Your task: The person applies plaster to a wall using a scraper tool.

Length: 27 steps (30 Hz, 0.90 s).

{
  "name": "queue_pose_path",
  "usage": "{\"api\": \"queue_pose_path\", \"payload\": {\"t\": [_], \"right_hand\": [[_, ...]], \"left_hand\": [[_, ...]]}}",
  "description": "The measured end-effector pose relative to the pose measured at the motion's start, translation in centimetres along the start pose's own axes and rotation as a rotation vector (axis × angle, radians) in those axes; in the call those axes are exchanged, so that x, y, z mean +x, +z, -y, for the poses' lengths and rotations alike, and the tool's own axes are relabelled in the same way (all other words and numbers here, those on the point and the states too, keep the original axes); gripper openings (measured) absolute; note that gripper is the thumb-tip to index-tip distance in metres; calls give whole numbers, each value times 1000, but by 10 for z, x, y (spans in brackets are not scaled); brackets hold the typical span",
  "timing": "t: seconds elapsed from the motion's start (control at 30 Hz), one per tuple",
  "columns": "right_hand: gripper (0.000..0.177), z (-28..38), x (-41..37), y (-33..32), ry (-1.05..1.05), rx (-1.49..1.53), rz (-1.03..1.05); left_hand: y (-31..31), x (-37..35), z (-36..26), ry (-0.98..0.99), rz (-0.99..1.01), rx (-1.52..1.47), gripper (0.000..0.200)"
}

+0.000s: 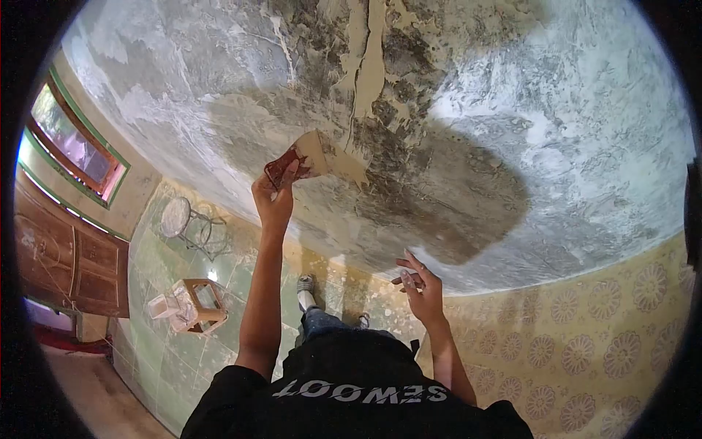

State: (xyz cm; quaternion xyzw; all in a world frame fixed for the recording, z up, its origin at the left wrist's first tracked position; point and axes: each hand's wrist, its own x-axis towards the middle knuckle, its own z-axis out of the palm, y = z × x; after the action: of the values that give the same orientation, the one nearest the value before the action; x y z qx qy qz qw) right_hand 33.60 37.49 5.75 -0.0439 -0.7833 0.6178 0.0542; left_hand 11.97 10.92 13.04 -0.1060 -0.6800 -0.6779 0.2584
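A putty knife with a dark red handle (281,167) is in my left hand (274,199), its fingers wrapped round it. The blade, coated in beige paste, lies against the grey, patchy wall (475,110). Just right of the blade a beige smear (347,164) marks the wall, and a longer beige strip (371,69) runs up above it. My right hand (420,289) is raised near the wall's lower edge, fingers apart, with nothing in it.
On the green tiled floor (179,358) at the left stand a round-topped stool (175,216) and a small wooden stand (199,306). Further left are a wooden door (69,252) and a window (77,143). Patterned yellow wall covering (578,351) is at the lower right.
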Motion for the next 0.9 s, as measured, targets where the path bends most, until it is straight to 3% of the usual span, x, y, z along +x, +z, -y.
{"api": "queue_pose_path", "payload": {"t": [0.13,0.37,0.53,0.63,0.9], "right_hand": [[49,1,-1,-1,-45,11,32],[48,-2,-8,-9,-40,-29,8],[48,-4,-10,-6,-14,-12,0],[47,-2,-7,-5,-27,-22,31],[50,1,-3,-7,-75,-68,-15]], "left_hand": [[3,-1,9,-95,37,-187,20],[3,1,21,-69,5,-194,20],[-3,1,25,15,44,-7,19],[3,2,26,-16,26,-175,18],[1,0,37,-3,7,-173,15]]}}
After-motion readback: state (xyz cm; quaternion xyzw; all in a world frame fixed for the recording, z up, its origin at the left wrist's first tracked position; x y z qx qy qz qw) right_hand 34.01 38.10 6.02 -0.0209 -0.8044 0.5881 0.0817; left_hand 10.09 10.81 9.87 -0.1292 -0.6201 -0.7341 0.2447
